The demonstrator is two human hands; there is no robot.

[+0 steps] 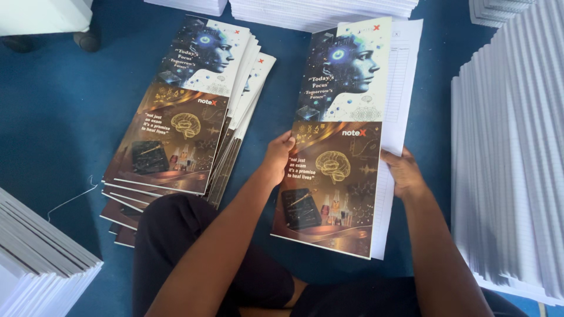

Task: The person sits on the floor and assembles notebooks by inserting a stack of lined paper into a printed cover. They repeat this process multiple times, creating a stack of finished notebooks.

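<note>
Right now you are holding one printed cover sheet (338, 135) laid over a sheaf of ruled white pages (401, 88), above the blue floor (70, 111) in front of your knees. Your left hand (278, 157) grips the cover's left edge, fingers curled over it and thumb on the printed face. Your right hand (404, 173) is closed on the right side, where the white pages stick out past the cover's edge; that hand holds the pages rather than the cover alone. The pages also show above the cover's top right corner, so the two layers are not yet squared with each other.

As for progress, judging by how things lie: a fanned pile of covered sets (176, 129) rests on the floor to your left, several already stacked with the same printed face up. Much looks left, though. A tall stack of white page blocks (511, 164) stands along the floor's right edge, another white stack (41, 258) sits at the lower left corner, and more white stacks (317, 12) line the far edge. A loose bit of thread or wire (73, 196) lies on the floor beside the finished pile
</note>
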